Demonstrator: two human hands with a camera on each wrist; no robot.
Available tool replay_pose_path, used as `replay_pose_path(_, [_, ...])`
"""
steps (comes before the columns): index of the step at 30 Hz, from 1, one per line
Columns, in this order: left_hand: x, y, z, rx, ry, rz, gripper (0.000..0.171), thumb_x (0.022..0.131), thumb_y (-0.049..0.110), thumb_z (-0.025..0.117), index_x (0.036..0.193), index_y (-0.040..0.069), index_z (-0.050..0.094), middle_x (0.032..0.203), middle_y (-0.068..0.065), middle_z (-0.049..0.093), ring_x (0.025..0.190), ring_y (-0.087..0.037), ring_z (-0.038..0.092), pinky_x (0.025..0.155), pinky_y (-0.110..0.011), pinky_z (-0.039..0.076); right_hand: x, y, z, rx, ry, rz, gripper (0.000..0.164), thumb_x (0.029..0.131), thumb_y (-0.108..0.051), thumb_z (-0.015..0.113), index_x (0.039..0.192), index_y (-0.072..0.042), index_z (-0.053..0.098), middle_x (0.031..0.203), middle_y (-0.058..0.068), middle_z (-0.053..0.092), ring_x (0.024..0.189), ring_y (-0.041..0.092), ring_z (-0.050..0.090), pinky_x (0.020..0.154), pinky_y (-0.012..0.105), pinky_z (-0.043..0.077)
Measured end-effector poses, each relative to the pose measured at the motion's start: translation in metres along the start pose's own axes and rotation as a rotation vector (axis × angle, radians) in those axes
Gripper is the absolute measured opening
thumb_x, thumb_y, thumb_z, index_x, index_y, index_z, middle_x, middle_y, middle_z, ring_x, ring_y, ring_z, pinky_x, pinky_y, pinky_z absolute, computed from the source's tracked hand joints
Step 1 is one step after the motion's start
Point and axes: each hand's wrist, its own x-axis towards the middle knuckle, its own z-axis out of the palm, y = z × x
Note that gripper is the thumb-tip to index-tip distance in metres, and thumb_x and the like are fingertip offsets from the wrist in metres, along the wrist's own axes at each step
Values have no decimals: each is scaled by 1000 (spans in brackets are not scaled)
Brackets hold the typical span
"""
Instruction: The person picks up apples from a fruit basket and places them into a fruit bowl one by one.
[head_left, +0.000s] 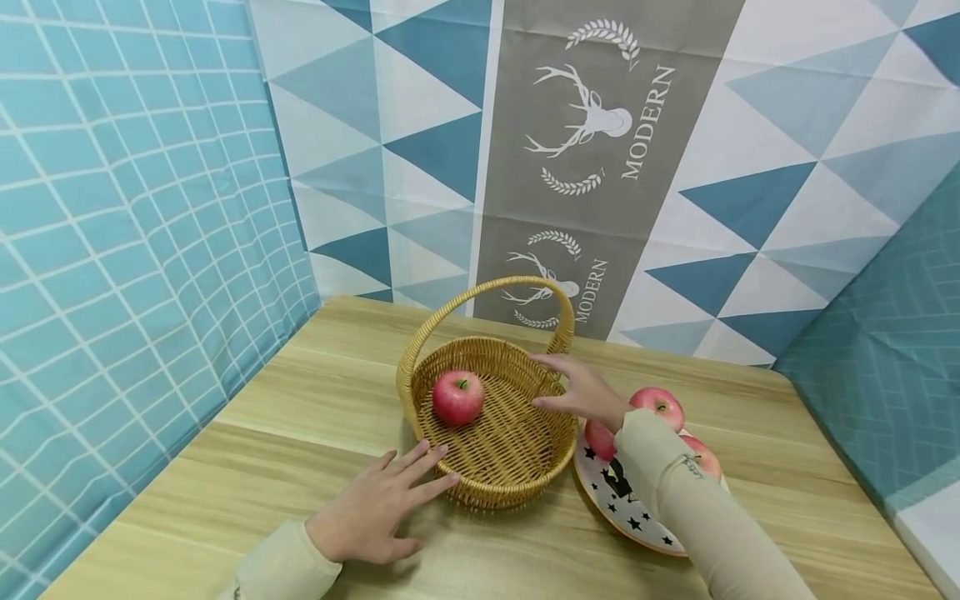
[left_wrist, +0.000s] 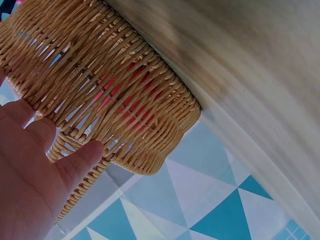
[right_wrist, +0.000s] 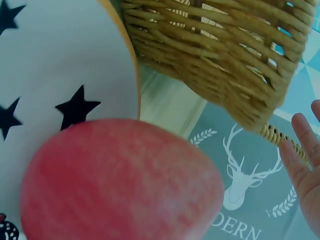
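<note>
A wicker basket [head_left: 510, 450] with a tall arched handle stands mid-table, with one red apple [head_left: 458, 398] inside at its left. My left hand [head_left: 378, 508] lies at the basket's near-left rim, fingers straight and spread; in the left wrist view its fingertips [left_wrist: 92, 151] meet the woven side. Over the basket's right rim, my right hand [head_left: 581, 392] is held with fingers and thumb apart, nothing between them. To the right, partly under my right forearm, a star-patterned plate [head_left: 633, 525] bears three apples; one apple [right_wrist: 125, 180] looms large in the right wrist view.
The wooden table [head_left: 285, 400] extends around the basket and plate. A patterned cloth wall [head_left: 420, 167] stands directly behind it. Blue tiled-pattern sheets [head_left: 135, 208] hang along the left side, and a teal one [head_left: 892, 358] on the right.
</note>
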Motion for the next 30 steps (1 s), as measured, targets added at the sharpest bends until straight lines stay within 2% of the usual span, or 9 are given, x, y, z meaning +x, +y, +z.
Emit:
replay_pose_path(6, [-1, 1, 0, -14, -13, -6, 83, 67, 44, 78, 140, 15, 50, 147, -18, 40, 130, -38, 43, 81, -58, 48, 11, -6, 5, 11, -33, 0, 68, 81, -24, 76, 140, -6, 48, 141, 20, 46, 123, 43, 48, 99, 57, 37])
replay_pose_path(11, [-2, 0, 1, -26, -9, -7, 84, 67, 43, 79, 141, 14, 49, 147, -19, 40, 130, -39, 43, 80, -58, 48, 24, -15, 5, -14, -48, -37, 72, 80, -24, 77, 141, -4, 46, 142, 21, 45, 123, 43, 48, 100, 55, 36])
replay_pose_path(15, [-2, -2, 1, -23, 2, -4, 85, 67, 43, 80, 141, 15, 49, 146, -20, 40, 130, -39, 43, 80, -59, 48, 33, -22, 4, 2, -42, -54, 71, 79, -19, 78, 140, -3, 46, 141, 20, 47, 121, 42, 49, 100, 54, 37])
replay_pose_path(20, [-2, -2, 1, -13, 2, -5, 84, 67, 44, 79, 141, 15, 49, 146, -19, 41, 130, -38, 43, 81, -59, 48, 42, -26, 9, 4, -62, -75, 73, 79, -22, 78, 141, -3, 45, 141, 18, 47, 125, 39, 47, 102, 52, 35])
replay_pose_path(30, [-2, -3, 3, 5, 13, 7, 85, 66, 44, 78, 141, 15, 49, 147, -18, 40, 132, -36, 41, 80, -58, 49, 49, -31, 14, -26, -118, -91, 74, 78, -23, 79, 141, -3, 45, 142, 17, 46, 126, 37, 46, 103, 51, 35])
